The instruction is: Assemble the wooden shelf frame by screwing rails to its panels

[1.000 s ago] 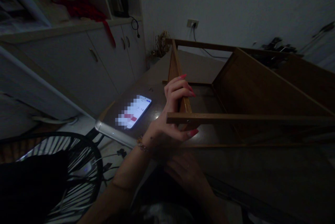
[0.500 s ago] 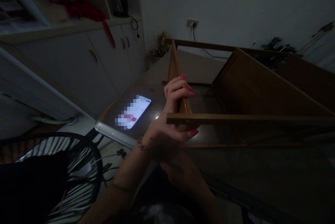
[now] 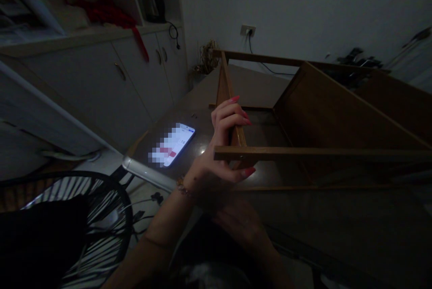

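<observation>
My left hand (image 3: 226,131) is wrapped around the end board of a wooden shelf frame (image 3: 320,153), which lies on its side on the table. Its fingers go over the top of the board, and the thumb is below the front rail. A small screw head shows near the rail's left end. My right hand (image 3: 239,219) is low in the shadow, below the left wrist and near the table's front edge. It is dim and smeared, so its fingers and anything in them cannot be made out.
A lit phone (image 3: 173,145) lies on the table (image 3: 199,100) left of the frame, near a few tiny pieces (image 3: 194,116). A black corded chair (image 3: 111,235) stands at the lower left. White cabinets (image 3: 135,73) hold a red cloth (image 3: 104,12) and a kettle (image 3: 152,1).
My right hand has shifted slightly to the right and its pose has changed. The left hand and the wooden frame stay in place.
</observation>
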Available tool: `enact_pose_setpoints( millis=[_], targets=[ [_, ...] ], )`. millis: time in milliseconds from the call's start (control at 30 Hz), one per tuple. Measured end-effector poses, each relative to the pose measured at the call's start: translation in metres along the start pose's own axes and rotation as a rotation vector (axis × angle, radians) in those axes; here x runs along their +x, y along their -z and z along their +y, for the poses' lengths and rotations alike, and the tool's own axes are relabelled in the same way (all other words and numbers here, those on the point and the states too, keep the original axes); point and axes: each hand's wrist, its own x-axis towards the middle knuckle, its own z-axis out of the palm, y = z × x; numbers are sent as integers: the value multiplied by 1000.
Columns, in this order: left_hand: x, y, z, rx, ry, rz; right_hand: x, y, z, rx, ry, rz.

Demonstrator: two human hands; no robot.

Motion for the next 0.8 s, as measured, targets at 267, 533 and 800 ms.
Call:
enact_pose_setpoints(
  millis=[267,533,800],
  targets=[
    [-2,0,0,-4,22,-9,2,0,0,-27,65,-99],
    [1,0,1,19,5,0,5,-7,-2,-40,-27,-196],
    [1,-1,2,2,8,7,15,5,-3,35,-36,-194]
  ],
)
